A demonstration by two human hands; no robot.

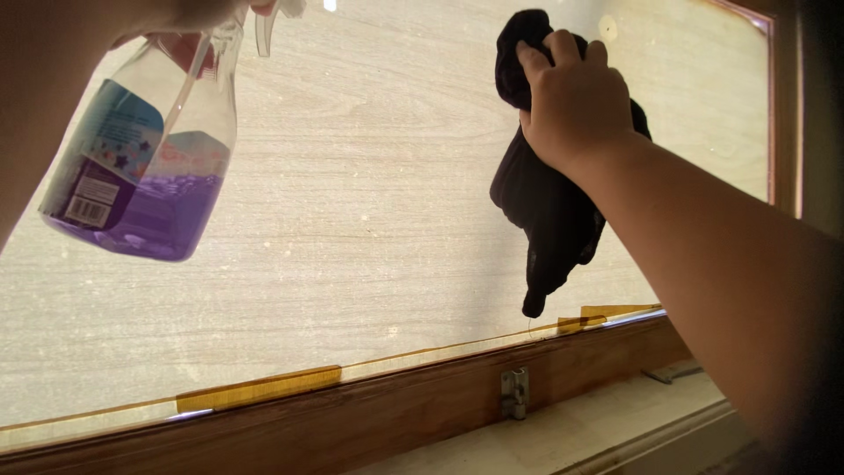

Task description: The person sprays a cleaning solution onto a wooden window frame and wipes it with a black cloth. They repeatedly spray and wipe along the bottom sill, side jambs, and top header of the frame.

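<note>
At the far left the left hand [198,13], mostly cut off by the top edge, has its fingers clenched around the neck of a clear spray bottle [145,163] about a third full of purple liquid, held tilted before the window pane [352,220]. Right of centre, the right hand [576,105] presses a bunched dark cloth [545,220] flat against the glass, fingers grasping it, its tail hanging down. Judging by the specks and haze across the pane, most of it remains unwiped. Below run the wooden sill [396,413] and a small metal latch [514,391].
</note>
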